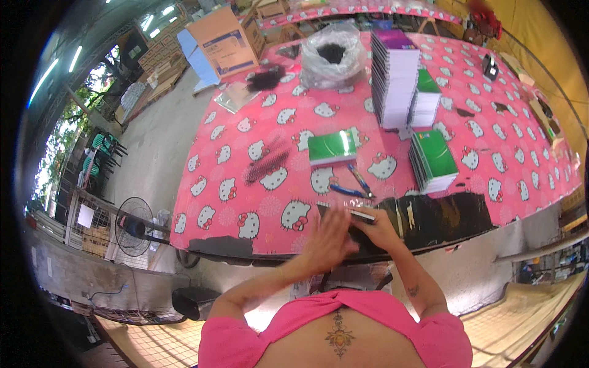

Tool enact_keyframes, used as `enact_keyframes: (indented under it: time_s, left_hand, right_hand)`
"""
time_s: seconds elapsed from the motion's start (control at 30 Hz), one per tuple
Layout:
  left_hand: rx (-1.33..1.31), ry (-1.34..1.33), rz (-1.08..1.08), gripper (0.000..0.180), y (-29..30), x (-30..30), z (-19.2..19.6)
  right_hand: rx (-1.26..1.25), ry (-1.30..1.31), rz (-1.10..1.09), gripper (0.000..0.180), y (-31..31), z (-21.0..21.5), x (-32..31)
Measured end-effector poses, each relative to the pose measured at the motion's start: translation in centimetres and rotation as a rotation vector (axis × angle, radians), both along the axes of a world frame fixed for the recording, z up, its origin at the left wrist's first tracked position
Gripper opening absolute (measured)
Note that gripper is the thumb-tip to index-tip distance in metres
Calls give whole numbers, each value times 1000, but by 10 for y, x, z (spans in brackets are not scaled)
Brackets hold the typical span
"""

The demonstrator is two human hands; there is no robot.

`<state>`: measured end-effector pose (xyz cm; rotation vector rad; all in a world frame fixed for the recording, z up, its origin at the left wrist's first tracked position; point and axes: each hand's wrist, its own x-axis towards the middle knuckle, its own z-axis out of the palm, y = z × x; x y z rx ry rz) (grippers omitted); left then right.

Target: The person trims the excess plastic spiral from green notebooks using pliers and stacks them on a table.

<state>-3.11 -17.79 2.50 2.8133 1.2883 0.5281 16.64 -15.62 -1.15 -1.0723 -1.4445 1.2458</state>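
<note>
At the table's near edge, my right hand [379,229] is closed on a thin dark-covered notebook [363,216], thumb on its top edge. My left hand [333,240] lies flat against the notebook's left side, fingers stretched and slightly blurred. Just beyond the hands lies a blue-handled tool [351,191], its two arms spread like pliers. Farther off sits a small pile of green notebooks [332,147]. Black spiral binding coils [267,164] lie to its left. Right of my hands stands a stack of green spiral notebooks [434,161].
A tall stack of purple-topped notebooks [396,80] and another green stack [426,101] stand farther back. A clear plastic bag [333,64] holds black coils. A cardboard box [226,46] is at the far left. A fan [135,226] stands left of the pink-covered table [239,196].
</note>
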Motion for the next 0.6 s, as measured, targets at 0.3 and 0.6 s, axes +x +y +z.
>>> enact_keyframes:
  time_s: [0.3, 0.6]
  left_hand:
    - [-16, 91, 19, 95, 19, 7, -5]
    - [115, 75, -121, 90, 42, 17, 2]
  right_hand:
    - [45, -78, 36, 36, 2, 11, 2]
    - [93, -118, 23, 36, 3, 10, 0]
